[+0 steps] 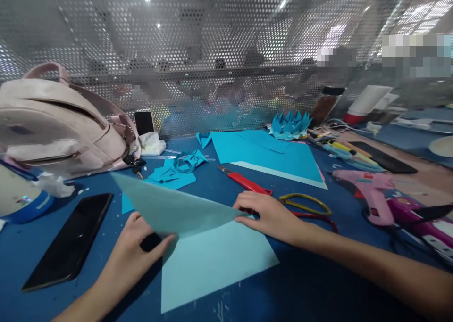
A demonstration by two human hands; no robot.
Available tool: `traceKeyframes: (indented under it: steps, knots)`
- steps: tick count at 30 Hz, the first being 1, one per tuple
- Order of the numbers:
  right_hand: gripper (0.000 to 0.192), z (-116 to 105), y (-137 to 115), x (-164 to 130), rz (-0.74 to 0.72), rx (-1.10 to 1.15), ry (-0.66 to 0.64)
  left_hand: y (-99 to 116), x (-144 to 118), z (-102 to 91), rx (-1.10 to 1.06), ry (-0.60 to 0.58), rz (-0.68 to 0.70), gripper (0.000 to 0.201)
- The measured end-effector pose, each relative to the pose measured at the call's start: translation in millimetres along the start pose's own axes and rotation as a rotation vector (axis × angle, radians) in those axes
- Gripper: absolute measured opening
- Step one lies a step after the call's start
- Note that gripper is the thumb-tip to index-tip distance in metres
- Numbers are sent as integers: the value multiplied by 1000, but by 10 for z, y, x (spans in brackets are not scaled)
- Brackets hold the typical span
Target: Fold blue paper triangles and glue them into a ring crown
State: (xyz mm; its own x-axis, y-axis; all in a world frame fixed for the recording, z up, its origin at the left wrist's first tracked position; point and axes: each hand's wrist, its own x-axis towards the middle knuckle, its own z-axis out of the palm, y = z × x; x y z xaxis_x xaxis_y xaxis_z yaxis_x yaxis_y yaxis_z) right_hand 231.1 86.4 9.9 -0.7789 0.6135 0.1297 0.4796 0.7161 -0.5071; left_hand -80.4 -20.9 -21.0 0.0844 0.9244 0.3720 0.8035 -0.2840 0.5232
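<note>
A light blue sheet of paper (215,260) lies in front of me, its far part bent upward along a crease. My left hand (143,239) grips the paper at the left end of the crease, thumb on the near side and fingers behind. At the right end, my right hand (256,213) pinches the folded edge between thumb and fingers. Just beyond the right hand lies a red utility knife (249,183). Scissors with yellow and red handles (306,204) rest beside the right forearm, partly hidden by it.
Blue sheets (262,150) and a spiky folded-paper piece (290,125) lie at the back; folded blue scraps (180,166) are nearer. A pink glue gun (371,190) is at right. At left are a black phone (71,239), a pink backpack (60,124) and a tape roll (21,194).
</note>
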Motion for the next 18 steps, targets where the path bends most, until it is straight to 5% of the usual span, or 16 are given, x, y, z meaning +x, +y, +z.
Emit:
traceKeyframes:
  steps: [13, 18]
  knots:
    - [21, 148, -35, -38, -175, 11, 65, -145, -305, 121, 139, -127, -57, 52]
    - [13, 177, -56, -20, -118, 98, 103, -169, -376, 155, 49, -169, -184, 36]
